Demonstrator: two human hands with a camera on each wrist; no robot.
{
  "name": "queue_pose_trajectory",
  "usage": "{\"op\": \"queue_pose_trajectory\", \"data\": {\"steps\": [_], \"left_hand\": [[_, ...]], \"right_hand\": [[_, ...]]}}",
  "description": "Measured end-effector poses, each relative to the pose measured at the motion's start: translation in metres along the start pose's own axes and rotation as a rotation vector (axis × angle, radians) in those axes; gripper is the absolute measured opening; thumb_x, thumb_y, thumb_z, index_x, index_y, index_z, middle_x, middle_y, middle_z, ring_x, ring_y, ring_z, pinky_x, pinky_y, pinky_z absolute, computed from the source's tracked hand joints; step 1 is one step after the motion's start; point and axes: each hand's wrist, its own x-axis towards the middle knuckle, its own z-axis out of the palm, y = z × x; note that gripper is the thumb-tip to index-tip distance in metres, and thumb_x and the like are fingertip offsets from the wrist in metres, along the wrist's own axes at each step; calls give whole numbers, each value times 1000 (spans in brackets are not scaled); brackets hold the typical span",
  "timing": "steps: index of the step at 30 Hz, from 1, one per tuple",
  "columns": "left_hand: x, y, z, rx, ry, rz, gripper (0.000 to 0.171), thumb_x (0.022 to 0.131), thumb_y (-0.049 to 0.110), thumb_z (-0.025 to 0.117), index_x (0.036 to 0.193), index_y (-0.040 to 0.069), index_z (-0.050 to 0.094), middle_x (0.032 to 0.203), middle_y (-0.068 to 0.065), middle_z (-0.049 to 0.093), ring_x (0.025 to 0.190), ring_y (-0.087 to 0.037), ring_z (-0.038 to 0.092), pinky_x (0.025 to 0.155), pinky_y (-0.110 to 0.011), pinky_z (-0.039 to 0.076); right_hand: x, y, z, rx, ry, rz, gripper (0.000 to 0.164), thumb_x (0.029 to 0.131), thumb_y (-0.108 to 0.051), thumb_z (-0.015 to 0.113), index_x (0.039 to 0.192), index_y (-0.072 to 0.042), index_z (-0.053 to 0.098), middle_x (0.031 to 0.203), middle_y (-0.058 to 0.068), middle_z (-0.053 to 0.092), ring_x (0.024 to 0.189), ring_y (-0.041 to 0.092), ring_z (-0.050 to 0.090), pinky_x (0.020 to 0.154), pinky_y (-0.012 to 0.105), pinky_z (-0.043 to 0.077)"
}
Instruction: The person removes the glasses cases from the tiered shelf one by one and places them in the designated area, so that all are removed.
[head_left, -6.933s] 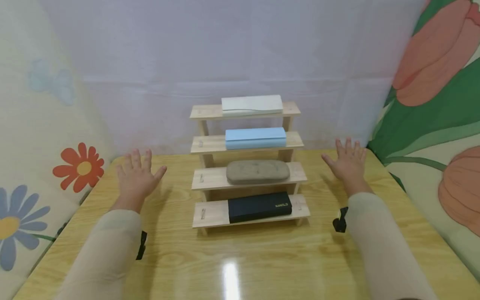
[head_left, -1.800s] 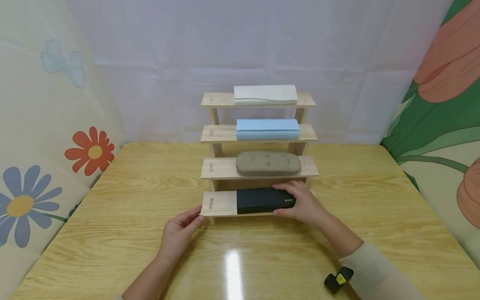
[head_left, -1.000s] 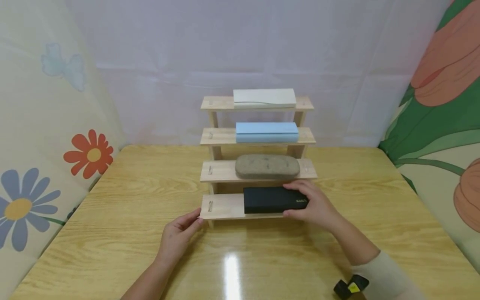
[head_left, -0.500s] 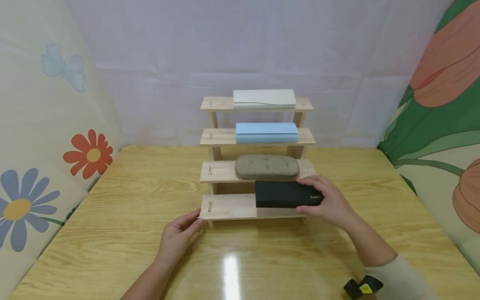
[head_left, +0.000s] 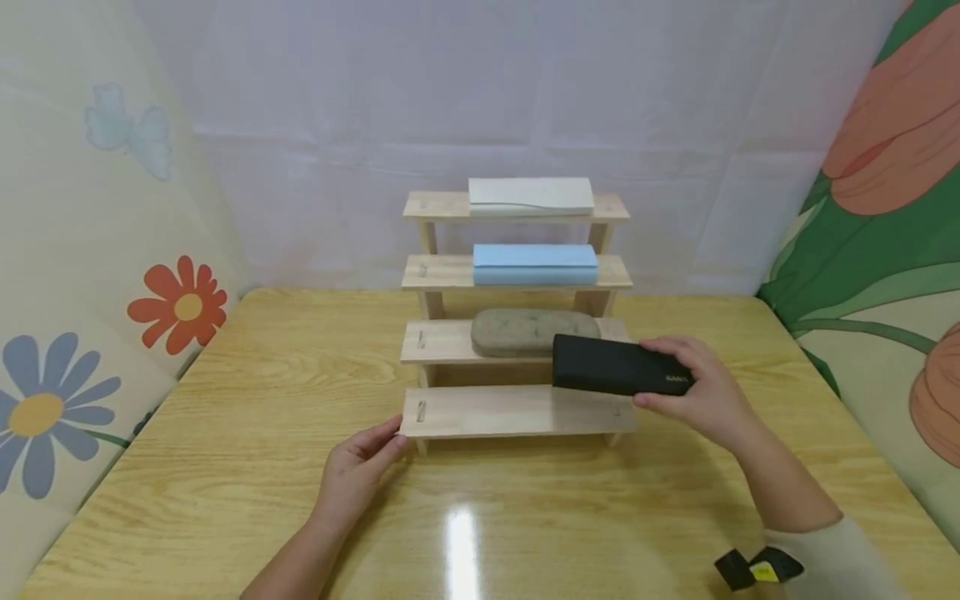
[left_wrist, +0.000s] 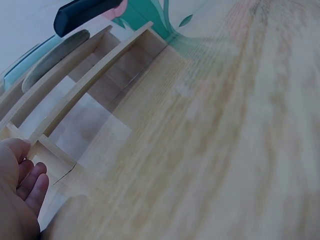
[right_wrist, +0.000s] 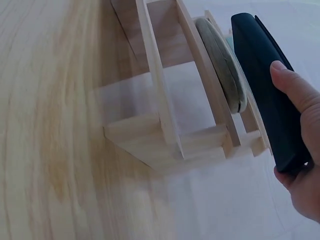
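Note:
My right hand (head_left: 697, 387) grips a black glasses case (head_left: 618, 365) by its right end, thumb on the front side and fingers behind. The case is raised off the bottom shelf of a stepped wooden rack (head_left: 480, 412) and tilts slightly down to the right. In the head view it covers part of a grey-brown glasses case (head_left: 517, 331) on the tier above. My left hand (head_left: 352, 475) pinches the bottom shelf's left end between thumb and fingers; the left wrist view shows that hand (left_wrist: 20, 185) at the shelf's corner.
A light-blue glasses case (head_left: 535, 265) lies on the second tier from the top, a white one (head_left: 530, 197) on the top tier. The rack stands on a wood-grain table (head_left: 315, 358). A pale cloth (head_left: 337, 100) hangs behind, with flower-printed cloths at both sides.
The black case, first lying on the bottom shelf, has slid right, then been lifted up and right in my right hand. My left hand has stayed at the shelf's left end lately.

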Motion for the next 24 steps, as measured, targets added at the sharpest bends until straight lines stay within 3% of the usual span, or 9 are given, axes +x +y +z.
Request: {"op": "queue_pose_trajectory", "data": {"steps": [12, 24], "left_hand": [[0, 2, 0, -7, -5, 4, 37, 93, 17, 68, 126, 3, 64, 130, -15, 64, 98, 11, 59, 84, -10, 51], [1, 1, -1, -12, -5, -1, 37, 94, 17, 67, 127, 2, 63, 132, -14, 63, 97, 13, 59, 84, -9, 50]], "right_hand": [[-3, 16, -26, -10, 52, 95, 64, 79, -15, 83, 135, -2, 55, 136, 23, 50, 124, 42, 43, 95, 58, 38], [-5, 34, -43, -31, 98, 133, 67, 80, -18, 82, 138, -1, 52, 139, 28, 48, 126, 49, 41, 99, 66, 33]]}}
